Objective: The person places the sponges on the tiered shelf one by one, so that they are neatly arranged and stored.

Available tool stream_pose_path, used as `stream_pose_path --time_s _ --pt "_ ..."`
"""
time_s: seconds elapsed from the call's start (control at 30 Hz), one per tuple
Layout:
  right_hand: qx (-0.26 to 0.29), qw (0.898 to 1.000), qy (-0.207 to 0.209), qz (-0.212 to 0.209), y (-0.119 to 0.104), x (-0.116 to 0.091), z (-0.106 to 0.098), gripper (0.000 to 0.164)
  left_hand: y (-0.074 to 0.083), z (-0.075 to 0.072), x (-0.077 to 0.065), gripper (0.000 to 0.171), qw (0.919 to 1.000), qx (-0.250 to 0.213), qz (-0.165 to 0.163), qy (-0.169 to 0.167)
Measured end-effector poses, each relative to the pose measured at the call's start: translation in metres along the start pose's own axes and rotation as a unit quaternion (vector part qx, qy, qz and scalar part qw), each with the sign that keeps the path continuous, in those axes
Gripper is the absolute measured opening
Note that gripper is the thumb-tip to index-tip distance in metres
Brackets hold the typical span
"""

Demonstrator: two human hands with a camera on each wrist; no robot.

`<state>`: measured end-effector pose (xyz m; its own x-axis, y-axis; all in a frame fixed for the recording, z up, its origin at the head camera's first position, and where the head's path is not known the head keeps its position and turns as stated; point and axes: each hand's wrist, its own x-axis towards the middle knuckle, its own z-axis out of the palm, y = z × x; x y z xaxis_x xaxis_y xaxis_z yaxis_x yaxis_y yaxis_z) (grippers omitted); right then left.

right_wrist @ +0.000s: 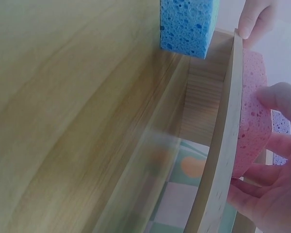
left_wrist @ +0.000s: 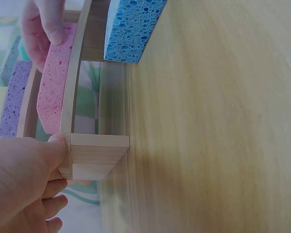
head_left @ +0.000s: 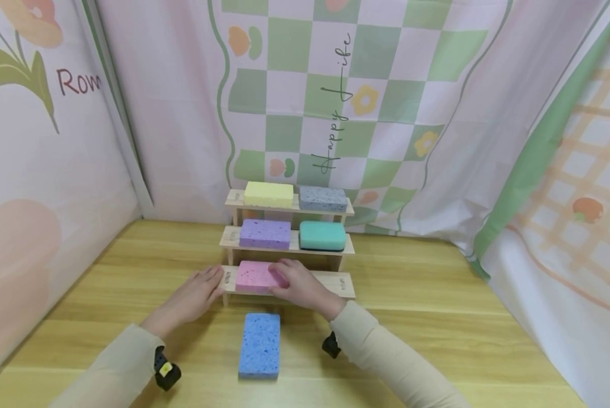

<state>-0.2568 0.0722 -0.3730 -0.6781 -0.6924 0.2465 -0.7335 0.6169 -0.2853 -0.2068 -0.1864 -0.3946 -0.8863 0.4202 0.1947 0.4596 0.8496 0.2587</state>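
A pink sponge (head_left: 254, 276) lies on the lowest step of a three-step wooden stand (head_left: 330, 283). My right hand (head_left: 301, 283) grips its right end, thumb at the front side and fingers over and behind, as the right wrist view shows. At the left end of that same step, my left hand (head_left: 198, 292) holds the board's edge; its thumb (left_wrist: 56, 145) lies against the wood in the left wrist view. A blue sponge (head_left: 260, 345) lies lengthwise on the table in front of the stand, between my two forearms.
On the middle step sit a purple sponge (head_left: 265, 233) and a teal sponge (head_left: 322, 235) with a dark base. The top step bears a yellow sponge (head_left: 269, 194) and a grey sponge (head_left: 322, 198). Printed curtains (head_left: 177, 113) surround the wood-grain table (head_left: 417, 317) on three sides.
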Motion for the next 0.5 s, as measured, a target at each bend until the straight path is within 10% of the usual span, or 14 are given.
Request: stream_pose_path --time_s 0.5 --pt "0.0 1.0 -0.002 -0.006 0.0034 -0.0026 -0.0008 0.047 -0.0008 0.0014 0.0002 0.048 1.0 -0.005 -0.003 0.0"
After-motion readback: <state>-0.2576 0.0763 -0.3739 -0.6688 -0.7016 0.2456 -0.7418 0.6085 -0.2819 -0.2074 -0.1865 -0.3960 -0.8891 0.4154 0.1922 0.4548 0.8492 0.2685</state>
